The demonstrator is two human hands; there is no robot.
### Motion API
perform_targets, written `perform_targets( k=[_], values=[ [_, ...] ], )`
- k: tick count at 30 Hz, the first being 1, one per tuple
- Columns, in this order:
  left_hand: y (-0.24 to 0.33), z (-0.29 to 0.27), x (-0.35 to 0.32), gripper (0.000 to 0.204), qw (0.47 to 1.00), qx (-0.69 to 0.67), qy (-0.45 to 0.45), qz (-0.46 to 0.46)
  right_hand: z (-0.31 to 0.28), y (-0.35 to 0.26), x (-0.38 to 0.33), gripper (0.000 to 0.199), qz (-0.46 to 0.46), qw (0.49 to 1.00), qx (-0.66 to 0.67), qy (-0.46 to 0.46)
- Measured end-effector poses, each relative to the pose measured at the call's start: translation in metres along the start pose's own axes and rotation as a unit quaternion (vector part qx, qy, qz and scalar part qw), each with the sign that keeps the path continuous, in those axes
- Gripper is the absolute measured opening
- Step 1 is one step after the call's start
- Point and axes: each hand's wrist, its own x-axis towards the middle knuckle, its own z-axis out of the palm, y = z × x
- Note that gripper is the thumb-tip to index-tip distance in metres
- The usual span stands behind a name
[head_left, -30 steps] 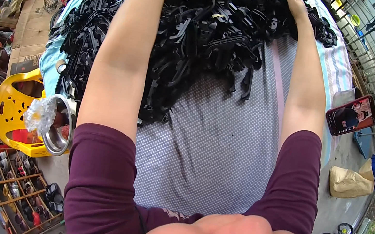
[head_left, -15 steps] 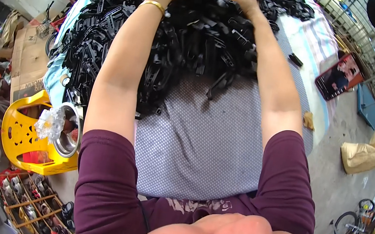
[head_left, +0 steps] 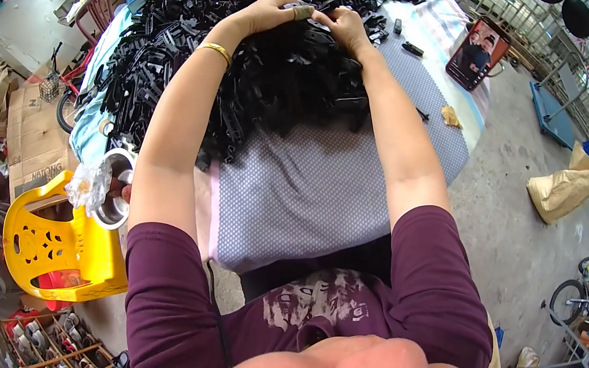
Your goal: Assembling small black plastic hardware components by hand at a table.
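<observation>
A broad heap of small, long black plastic pieces point(head_left: 172, 34) covers the far part of the cloth-topped table. My left hand point(head_left: 269, 15) is over the heap with its fingers closed on one black plastic piece, of which only a little shows. A brownish wrap circles one of its fingers, and a gold bangle point(head_left: 217, 52) is on that wrist. My right hand point(head_left: 347, 32) meets it from the right, its thumb and fingers pinched at the left fingertips. What the right fingers grip is hidden. Under both forearms lies a grey patterned cloth point(head_left: 309, 186).
A phone point(head_left: 478, 53) stands at the table's right side, near a crumpled tan scrap point(head_left: 451, 116). To the left, a yellow chair point(head_left: 68, 248) bears a metal bowl point(head_left: 109, 212) and a clear plastic bag point(head_left: 88, 186). A tan sack point(head_left: 563, 188) is on the floor at right.
The whole view has shifted, with the phone and the sack now further left and higher. Both hands appear lower in the picture and remain together over the heap.
</observation>
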Motion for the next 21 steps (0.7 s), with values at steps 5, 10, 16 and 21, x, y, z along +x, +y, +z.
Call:
perform_targets(
  k=[5,10,16,21],
  values=[
    [0.024,0.013,-0.033,0.046,0.992,0.101,0.035,0.062,-0.001,-0.002,-0.026,0.051,-0.112,0.992,-0.057,0.005],
    [0.037,0.035,-0.081,0.051,0.917,0.317,0.18,0.164,-0.013,-0.024,-0.048,0.052,-0.081,0.985,-0.133,-0.07],
    [0.041,0.066,-0.122,0.062,0.886,0.326,0.258,0.204,-0.028,-0.015,-0.052,0.046,-0.18,0.968,-0.163,-0.057],
    [0.056,0.087,-0.168,0.065,0.895,0.338,0.226,0.186,-0.075,-0.012,-0.036,0.037,-0.081,0.99,-0.102,-0.061]
  ],
)
